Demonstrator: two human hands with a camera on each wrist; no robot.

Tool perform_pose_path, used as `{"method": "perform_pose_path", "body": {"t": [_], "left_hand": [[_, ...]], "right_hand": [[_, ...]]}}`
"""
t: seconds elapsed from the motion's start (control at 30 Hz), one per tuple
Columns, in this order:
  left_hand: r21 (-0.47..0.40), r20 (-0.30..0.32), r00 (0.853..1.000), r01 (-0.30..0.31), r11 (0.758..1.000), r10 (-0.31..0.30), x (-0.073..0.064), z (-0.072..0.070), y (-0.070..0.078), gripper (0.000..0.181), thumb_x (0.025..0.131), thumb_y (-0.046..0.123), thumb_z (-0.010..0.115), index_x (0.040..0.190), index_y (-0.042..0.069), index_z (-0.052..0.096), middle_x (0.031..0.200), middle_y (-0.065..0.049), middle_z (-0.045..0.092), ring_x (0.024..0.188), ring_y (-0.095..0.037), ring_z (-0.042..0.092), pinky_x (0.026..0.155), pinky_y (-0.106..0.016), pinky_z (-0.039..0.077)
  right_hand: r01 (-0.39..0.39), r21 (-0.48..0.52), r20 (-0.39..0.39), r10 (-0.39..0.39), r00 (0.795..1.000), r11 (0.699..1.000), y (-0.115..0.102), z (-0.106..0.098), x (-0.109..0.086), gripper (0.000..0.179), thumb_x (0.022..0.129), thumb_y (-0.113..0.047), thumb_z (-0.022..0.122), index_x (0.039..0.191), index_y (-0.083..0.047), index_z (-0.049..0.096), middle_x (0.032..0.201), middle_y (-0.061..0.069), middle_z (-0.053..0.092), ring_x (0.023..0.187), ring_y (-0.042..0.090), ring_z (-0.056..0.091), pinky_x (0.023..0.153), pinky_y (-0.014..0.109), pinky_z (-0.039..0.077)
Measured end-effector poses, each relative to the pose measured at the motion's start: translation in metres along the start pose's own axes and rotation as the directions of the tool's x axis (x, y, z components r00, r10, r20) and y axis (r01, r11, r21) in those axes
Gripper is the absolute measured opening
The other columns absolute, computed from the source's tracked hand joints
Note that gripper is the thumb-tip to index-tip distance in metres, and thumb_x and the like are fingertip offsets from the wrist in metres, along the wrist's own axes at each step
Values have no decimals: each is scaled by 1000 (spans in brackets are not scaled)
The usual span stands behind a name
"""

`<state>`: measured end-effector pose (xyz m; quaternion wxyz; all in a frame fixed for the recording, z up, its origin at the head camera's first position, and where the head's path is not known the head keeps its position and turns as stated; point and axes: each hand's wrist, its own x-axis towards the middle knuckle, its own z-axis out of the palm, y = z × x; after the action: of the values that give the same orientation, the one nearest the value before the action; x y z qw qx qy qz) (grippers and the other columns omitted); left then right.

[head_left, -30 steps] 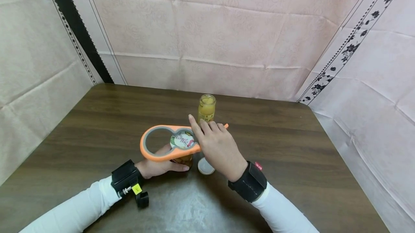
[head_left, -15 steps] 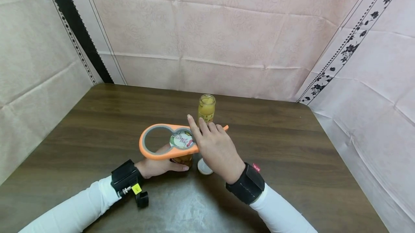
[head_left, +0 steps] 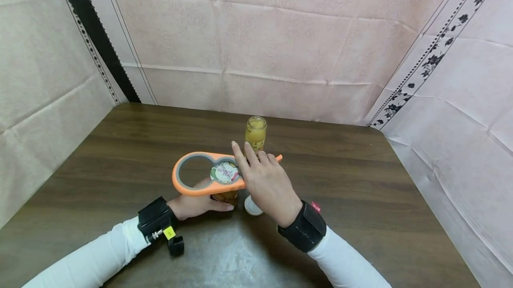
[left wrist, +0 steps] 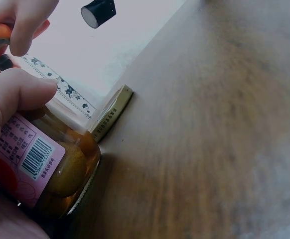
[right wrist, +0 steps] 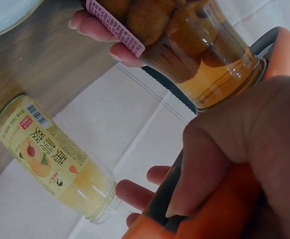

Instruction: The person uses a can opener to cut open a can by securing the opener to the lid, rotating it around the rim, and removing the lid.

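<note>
My left hand (head_left: pixel 196 205) grips an upright glass jar (left wrist: pixel 68 172) of brown fruit in liquid, with a pink barcode label. A white lid (head_left: pixel 224 173) with printed pattern tops this jar. Around the lid sits the middle opening of an orange and grey jar opener (head_left: pixel 176 176), while its larger loop sticks out to the left. On the opener's right part, my right hand (head_left: pixel 269 184) holds the handle, thumb pressed against it in the right wrist view; its index finger points forward in the head view. The handle is mostly hidden under that hand.
Behind my right hand stands a lidless jar (head_left: pixel 255 134) of yellow contents, with a peach on its label. A loose lid (head_left: pixel 252 207), gold at the side, lies right of the gripped jar. Pale cloth (head_left: pixel 272 38) hangs beyond the brown table (head_left: pixel 352 190).
The opener has turned slightly, its looped end shifting a little away from me. My right hand has moved slightly left with it, while my left hand keeps its place on the jar.
</note>
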<state>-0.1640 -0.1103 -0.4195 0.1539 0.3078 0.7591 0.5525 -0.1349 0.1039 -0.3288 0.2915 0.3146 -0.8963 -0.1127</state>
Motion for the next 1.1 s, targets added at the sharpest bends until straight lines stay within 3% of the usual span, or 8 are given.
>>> {"method": "perform_pose_path", "body": {"t": [0.13, 0.5, 0.77, 1.1], "left_hand": [[6, -8, 1000, -12, 1000, 12, 0, 0, -1, 81, 86, 15, 82, 154, 22, 39, 155, 2, 45, 136, 2, 42, 112, -19, 36], [5, 27, 1000, 7, 1000, -7, 0, 0, -2, 78, 87, 23, 82, 153, 23, 41, 155, 3, 46, 136, 1, 44, 112, -21, 37], [-5, 47, 998, -41, 999, 41, 0, 0, -1, 79, 88, 20, 80, 155, 22, 39, 156, 0, 44, 136, 1, 45, 112, -24, 40], [-33, 56, 998, -30, 999, 32, 0, -1, -2, 80, 88, 19, 80, 156, 22, 37, 158, -1, 42, 136, 3, 44, 111, -21, 39]], "right_hand": [[-2, 4, -2, 2, 1000, 1000, -1, 1, 1, 70, 94, -16, 72, 155, -10, 40, 139, 13, 64, 104, 25, 67, 90, 35, 57], [-16, 28, -29, 17, 999, 999, -2, 1, 1, 62, 95, -8, 68, 153, -13, 46, 132, 13, 68, 99, 27, 69, 89, 37, 58], [-28, -41, -83, 24, 996, 999, -4, 0, 2, 55, 95, -7, 66, 148, -17, 53, 127, 9, 71, 93, 24, 68, 84, 33, 57], [-50, -48, -67, 47, 997, 998, -8, 1, 3, 52, 97, -9, 66, 147, -20, 54, 125, 10, 72, 90, 27, 69, 84, 36, 58]]}}
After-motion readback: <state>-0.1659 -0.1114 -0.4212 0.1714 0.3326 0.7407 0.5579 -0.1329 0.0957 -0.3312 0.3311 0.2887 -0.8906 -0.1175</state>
